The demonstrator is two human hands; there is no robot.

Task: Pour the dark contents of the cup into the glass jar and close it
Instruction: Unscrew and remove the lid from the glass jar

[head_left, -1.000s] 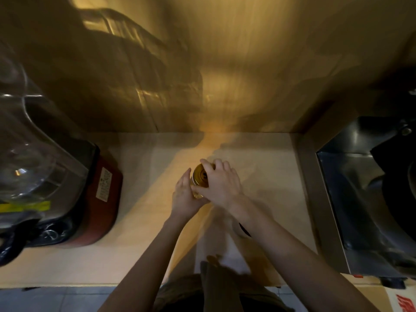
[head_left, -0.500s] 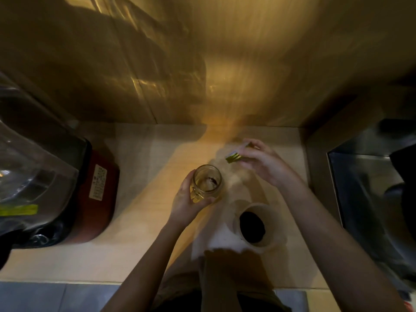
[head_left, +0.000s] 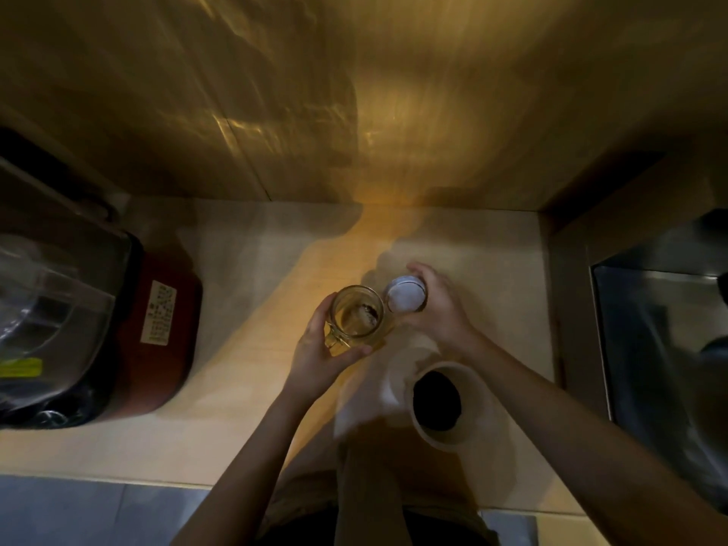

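A small glass jar [head_left: 356, 315] stands open on the pale counter, with a little dark residue at its bottom. My left hand [head_left: 319, 356] is wrapped around its left and near side. Just right of the jar, my right hand [head_left: 439, 307] holds the round lid [head_left: 405, 294], its whitish inside turned up toward me. A pale cup [head_left: 453, 403] with dark contents stands nearer to me on the right, below my right forearm, untouched by either hand.
A red-based appliance [head_left: 157, 333] with a clear plastic top fills the counter's left end. A steel sink [head_left: 662, 348] lies at the right past a raised edge. The glossy wall [head_left: 354, 112] closes off the back. A white cloth or paper [head_left: 370, 392] lies beside the cup.
My right hand took the lid off the jar, swung it out to the right, and now holds it turned inside-up beside the jar. My left hand has stayed on the jar.
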